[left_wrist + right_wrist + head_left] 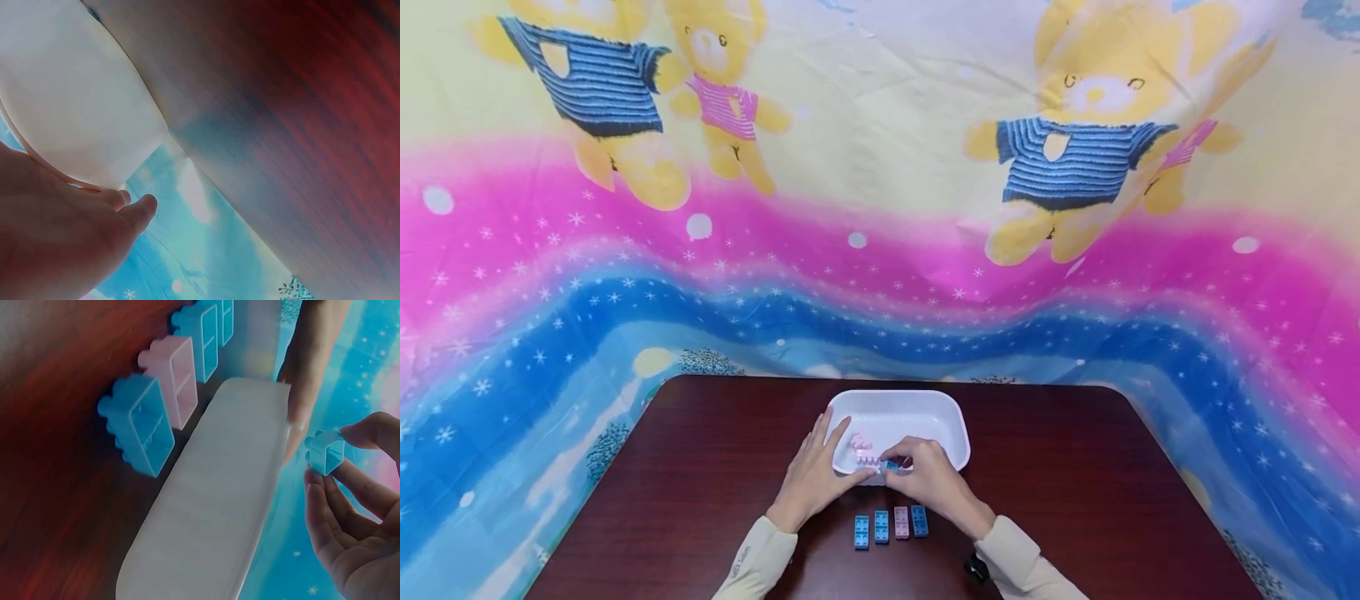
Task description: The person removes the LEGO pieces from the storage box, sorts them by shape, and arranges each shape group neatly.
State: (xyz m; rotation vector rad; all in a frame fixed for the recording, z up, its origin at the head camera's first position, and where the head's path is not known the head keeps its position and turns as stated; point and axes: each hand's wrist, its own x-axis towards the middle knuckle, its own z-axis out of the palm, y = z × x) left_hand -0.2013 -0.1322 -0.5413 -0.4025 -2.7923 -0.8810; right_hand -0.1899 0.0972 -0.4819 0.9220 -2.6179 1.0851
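Over the front rim of the white tray (925, 408), my right hand (934, 477) pinches a small blue building block (326, 452) between thumb and fingertips. The block's hollow side shows in the right wrist view. My left hand (814, 473) lies along the tray's left side with fingers spread, its thumb reaching along the front rim near the block. In the left wrist view, the left hand (69, 231) is beside the tray wall (75, 94). Pink blocks (867, 458) lie inside the tray, near its front left.
On the dark wooden table (700, 483), a row of larger blocks stands in front of the tray: several blue ones (140, 428) and one pink block (175, 378). Behind the table hangs a cloth (880, 275) printed with bears.
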